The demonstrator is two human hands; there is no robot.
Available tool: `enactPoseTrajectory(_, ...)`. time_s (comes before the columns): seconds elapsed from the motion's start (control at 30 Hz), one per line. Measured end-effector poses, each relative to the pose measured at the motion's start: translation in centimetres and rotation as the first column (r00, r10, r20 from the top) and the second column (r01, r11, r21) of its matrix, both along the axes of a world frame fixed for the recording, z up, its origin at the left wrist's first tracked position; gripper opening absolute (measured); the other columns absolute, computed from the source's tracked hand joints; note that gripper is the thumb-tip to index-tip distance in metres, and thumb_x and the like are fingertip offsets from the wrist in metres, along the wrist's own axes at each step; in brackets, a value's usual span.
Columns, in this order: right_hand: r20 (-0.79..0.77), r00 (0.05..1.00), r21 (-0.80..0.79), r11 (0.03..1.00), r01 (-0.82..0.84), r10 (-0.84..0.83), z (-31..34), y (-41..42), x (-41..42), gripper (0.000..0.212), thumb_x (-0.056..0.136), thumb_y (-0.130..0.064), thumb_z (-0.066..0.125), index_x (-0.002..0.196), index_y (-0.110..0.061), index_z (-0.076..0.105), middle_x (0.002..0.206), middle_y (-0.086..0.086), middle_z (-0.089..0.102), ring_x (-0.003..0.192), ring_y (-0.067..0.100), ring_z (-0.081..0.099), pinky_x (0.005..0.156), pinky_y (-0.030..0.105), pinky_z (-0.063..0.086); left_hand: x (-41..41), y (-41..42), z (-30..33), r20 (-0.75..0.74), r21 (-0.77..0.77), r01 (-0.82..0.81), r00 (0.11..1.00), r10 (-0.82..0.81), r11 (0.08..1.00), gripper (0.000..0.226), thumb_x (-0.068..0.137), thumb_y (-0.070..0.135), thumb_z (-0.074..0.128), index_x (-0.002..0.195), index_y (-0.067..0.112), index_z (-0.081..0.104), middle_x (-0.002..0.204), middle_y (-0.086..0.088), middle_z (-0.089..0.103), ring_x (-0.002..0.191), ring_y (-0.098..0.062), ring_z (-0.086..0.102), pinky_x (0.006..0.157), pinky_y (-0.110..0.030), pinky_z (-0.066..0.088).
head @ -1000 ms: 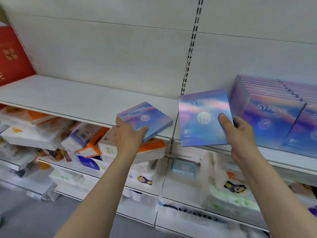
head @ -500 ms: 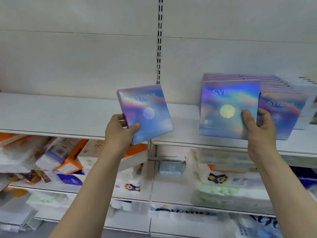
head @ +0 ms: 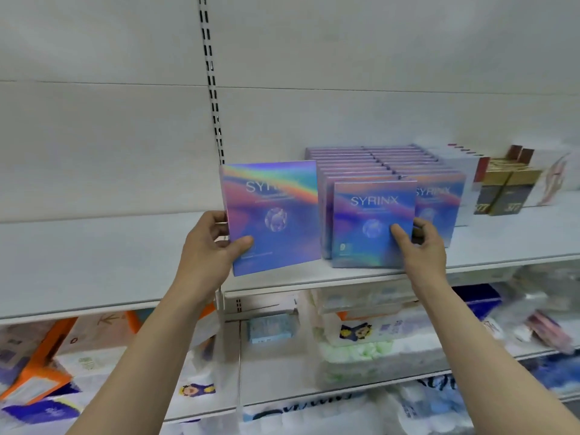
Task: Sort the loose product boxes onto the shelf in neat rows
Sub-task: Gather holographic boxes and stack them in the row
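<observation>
Since half a second before, the box in the right hand (head: pixel 423 246) had come down from the air in front of the rows and stood upright on the white shelf (head: pixel 94 262), set against the front of the left row of holographic boxes (head: pixel 351 164); the right-hand box (head: pixel 373 221) now showed its full "SYRINX" face. The left-hand box (head: pixel 276 215) had been carried rightward and turned more upright, hanging just left of that row with its lower corner above the shelf's front part. Two boxes were in hand, one each, and two rows of matching boxes stood behind them; the number per row was too blurred to count. The left hand (head: pixel 207 249) pinched its box by the left edge, thumb on the face and fingers (head: pixel 216 219) curled behind. The right hand pinched its box at the lower right corner, thumb on front. Right of the rows stood white boxes (head: pixel 461 171) and gold-and-dark boxes (head: pixel 505 189).
</observation>
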State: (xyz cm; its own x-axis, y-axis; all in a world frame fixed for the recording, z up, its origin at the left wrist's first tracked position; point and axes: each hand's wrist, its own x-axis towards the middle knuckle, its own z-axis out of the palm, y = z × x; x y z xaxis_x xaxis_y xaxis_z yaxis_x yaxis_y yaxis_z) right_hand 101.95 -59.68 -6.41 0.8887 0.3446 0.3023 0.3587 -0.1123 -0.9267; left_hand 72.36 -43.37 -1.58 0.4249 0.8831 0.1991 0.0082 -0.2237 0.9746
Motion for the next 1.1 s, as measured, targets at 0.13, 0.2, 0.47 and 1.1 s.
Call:
enactPoseTrajectory(0.13, 0.024, 1.000, -0.047, 0.999, -0.006, 0.007, 0.2, 0.6, 0.2, 0.033, 0.089, -0.039, 0.069, 0.115, -0.021, 0.058, 0.102, -0.004, 0.060, 0.096, 0.016, 0.058, 0.077, 0.021, 0.042, 1.9, -0.8, 0.5, 0.008, 0.008, 0.049, 0.999, -0.049, 0.999, 0.036, 0.083, 0.005, 0.073, 0.112, 0.016, 0.056, 0.103, 0.003, 0.069, 0.082, -0.020, 0.071, 0.067, -0.029, 0.056)
enactPoseTrajectory(0.2, 0.053, 0.998, -0.058, 0.998, -0.017, 0.020, 0.4, 0.9, 0.2, 0.030, 0.088, -0.038, 0.071, 0.110, -0.023, 0.057, 0.095, -0.008, 0.060, 0.089, 0.012, 0.057, 0.069, 0.013, 0.040, 3.1, -1.4, 0.8, 0.006, 0.011, 0.069, 0.998, -0.069, 0.998, 0.035, 0.083, 0.005, 0.073, 0.111, 0.016, 0.056, 0.104, 0.001, 0.068, 0.082, -0.021, 0.071, 0.065, -0.027, 0.055)
enactPoseTrajectory(0.47, -0.046, 0.962, 0.162, 0.952, -0.259, 0.270, 3.7, -1.7, 2.4, 0.040, 0.091, -0.049, 0.061, 0.120, -0.021, 0.058, 0.111, -0.007, 0.067, 0.103, 0.009, 0.064, 0.089, 0.031, 0.054, 10.1, -6.2, 1.6, 0.027, 0.037, 0.131, 0.991, -0.132, 0.991, 0.033, 0.083, 0.003, 0.072, 0.109, 0.016, 0.057, 0.104, 0.001, 0.068, 0.081, -0.023, 0.070, 0.065, -0.024, 0.054)
enactPoseTrajectory(1.1, -0.220, 0.853, 0.385, 0.846, -0.370, 0.473, 3.8, -7.0, 16.9, 0.023, 0.093, -0.010, 0.065, 0.114, -0.012, 0.057, 0.109, 0.006, 0.068, 0.102, 0.023, 0.068, 0.086, 0.040, 0.059, 23.4, -9.5, -0.3, -0.342, 0.840, 0.003, 0.778, 0.526, 0.542, 0.081, 0.067, 0.040, 0.084, 0.137, 0.020, 0.050, 0.145, -0.003, 0.047, 0.140, -0.030, 0.032, 0.115, -0.043, 0.028)
